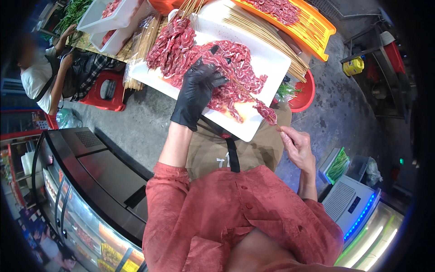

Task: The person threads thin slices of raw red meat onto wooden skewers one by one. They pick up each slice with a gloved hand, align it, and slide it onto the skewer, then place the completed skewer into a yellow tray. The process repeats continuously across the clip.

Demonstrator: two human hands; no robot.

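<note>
My left hand [195, 88], in a black glove, pinches raw red meat slices over a white plastic tray [249, 131]. My bare right hand [299, 146] grips the lower end of a thin bamboo skewer [247, 91], which slants up towards the gloved fingers. A threaded piece of meat [266, 114] sits low on that skewer, just above my right fingertips. Loose sliced meat [234, 51] is heaped across the tray around my left hand, which hides part of it. Several loaded meat skewers [171, 46] lie together at the tray's upper left.
Bare bamboo skewers [268, 39] lie along the tray's right edge, beside an orange tray [321, 34] with meat. A red basin [307, 98] with greens stands below. At left, packaged skewers [142, 47], white tubs [98, 23] and a seated person [42, 74]; a display fridge [102, 170] lower left.
</note>
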